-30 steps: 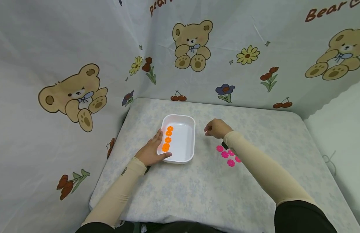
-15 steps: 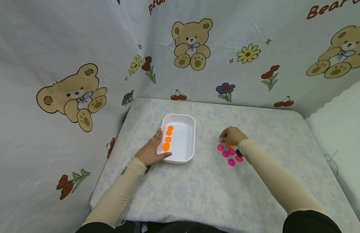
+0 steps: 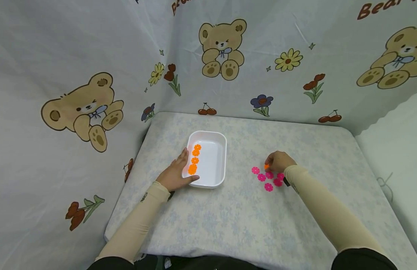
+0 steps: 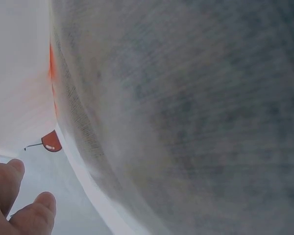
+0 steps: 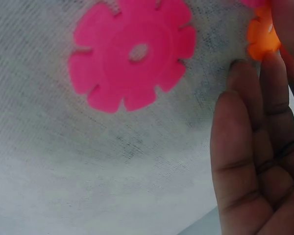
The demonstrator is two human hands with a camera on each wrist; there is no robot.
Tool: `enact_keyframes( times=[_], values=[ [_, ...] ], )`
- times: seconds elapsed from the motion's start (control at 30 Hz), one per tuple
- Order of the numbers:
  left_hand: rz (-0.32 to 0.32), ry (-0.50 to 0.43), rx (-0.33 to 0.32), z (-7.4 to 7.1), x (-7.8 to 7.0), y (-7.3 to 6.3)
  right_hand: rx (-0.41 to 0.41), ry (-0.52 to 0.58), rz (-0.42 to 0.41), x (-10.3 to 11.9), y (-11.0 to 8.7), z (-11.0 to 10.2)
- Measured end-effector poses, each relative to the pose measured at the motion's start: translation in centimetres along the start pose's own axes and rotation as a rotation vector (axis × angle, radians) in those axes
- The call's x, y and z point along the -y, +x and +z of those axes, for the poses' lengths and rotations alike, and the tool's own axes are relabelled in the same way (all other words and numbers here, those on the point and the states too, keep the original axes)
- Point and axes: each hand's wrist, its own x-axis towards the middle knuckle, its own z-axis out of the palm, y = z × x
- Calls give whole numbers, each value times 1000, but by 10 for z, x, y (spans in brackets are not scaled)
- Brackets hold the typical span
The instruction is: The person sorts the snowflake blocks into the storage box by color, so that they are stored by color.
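Okay, pinched orange disc (image 3: 266, 167) in fingers of right hand (image 3: 280, 162) beside pink discs (image 3: 261, 177); rested left hand (image 3: 175, 176), thumb and fingers apart, on left side of white tray (image 3: 212, 163).

Hanging sheet, white fabric (image 3: 127, 41), is covering the rear and left sides, displaying printed tan bears (image 3: 223, 49), yellow daisies (image 3: 288, 60), red tulips (image 3: 313, 88) and cherries (image 3: 207, 109). Table, round-cornered, draped in pale cloth mottled faint blue (image 3: 228, 221), is standing before it. Plain white surface (image 3: 400, 146) with thin pale looped cord (image 3: 384, 183) is flanking the right, soft light falling throughout.
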Motion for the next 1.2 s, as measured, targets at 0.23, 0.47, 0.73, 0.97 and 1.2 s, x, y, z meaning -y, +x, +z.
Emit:
enact_keyframes(
  times=[0.23,0.47,0.73,0.97,1.2],
  values=[
    [17,-11,-14,-1,-1,-1,-23,-12,25,5,2,-1],
    [18,-12,-11,1,2,0,-53,2,49,11,7,0],
    [18,-17,-19,1,4,-1,-46,46,13,24,16,-2],
    [14,-10,-17,1,3,0,-33,56,-19,49,18,-3],
    [18,-5,-17,0,4,1,-44,31,-76,71,20,0]
  ],
)
